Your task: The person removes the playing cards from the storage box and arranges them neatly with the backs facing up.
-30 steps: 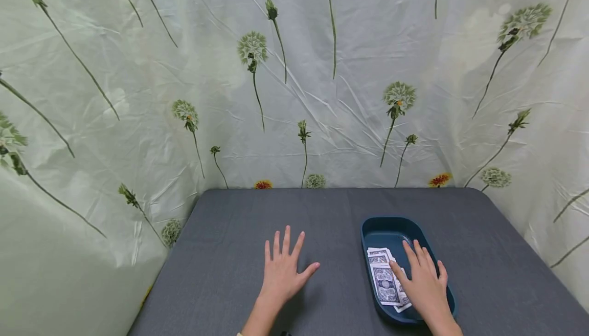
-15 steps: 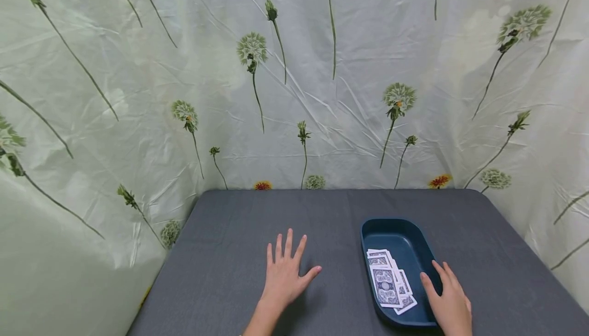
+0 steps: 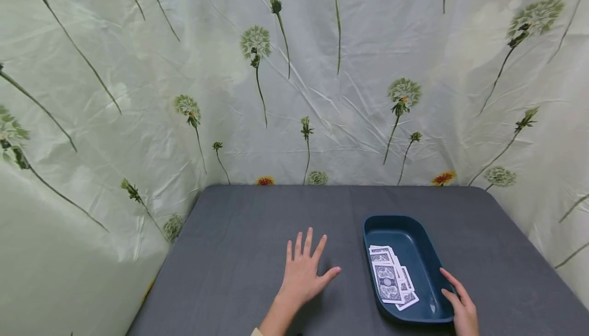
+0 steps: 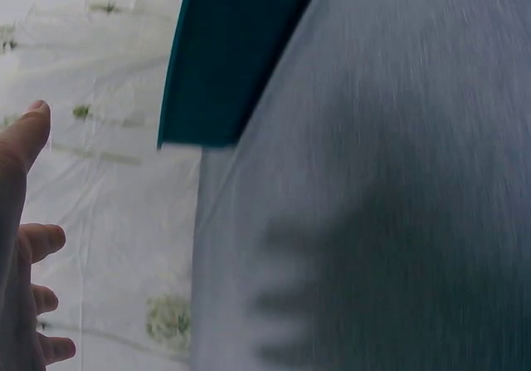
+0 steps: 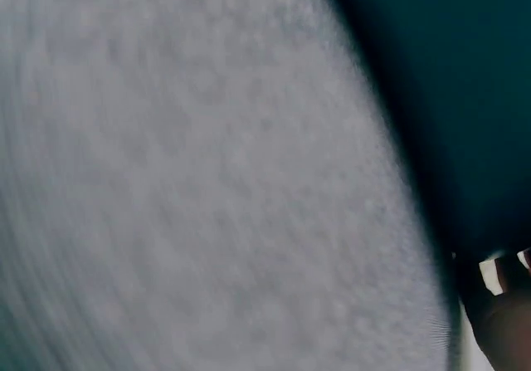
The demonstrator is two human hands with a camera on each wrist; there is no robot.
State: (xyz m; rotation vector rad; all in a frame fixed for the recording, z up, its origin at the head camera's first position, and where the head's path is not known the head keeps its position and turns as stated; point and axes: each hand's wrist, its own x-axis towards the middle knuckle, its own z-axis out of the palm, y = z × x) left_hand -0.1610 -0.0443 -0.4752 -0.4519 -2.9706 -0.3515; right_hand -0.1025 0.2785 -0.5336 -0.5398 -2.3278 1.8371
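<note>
A dark teal tray [image 3: 430, 295] rests on the grey table, holding several overlapping playing cards [image 3: 387, 282] with patterned backs up along its left side. My right hand [image 3: 466, 308] is at the tray's near right rim, thumb and index finger apart, the thumb tip over the inner side; firm contact cannot be made out. In the right wrist view, fingers [image 5: 506, 313] appear at the lower right below the tray wall [image 5: 465, 97]. Left of the tray, my left hand [image 3: 301, 272] hovers above the table, fingers spread, holding nothing. The left wrist view catches its fingertips [image 4: 41, 242].
The grey cloth-covered table [image 3: 257, 223] extends around the tray on all sides. Behind and beside it hangs a pale curtain [image 3: 340, 95] with printed dandelions. A shadow of the left hand [image 4: 357, 280] falls on the cloth.
My right hand has moved from over the cards and tray interior to the near right rim. My left hand has shifted slightly right, fingers still spread. The tray appears to stay put.
</note>
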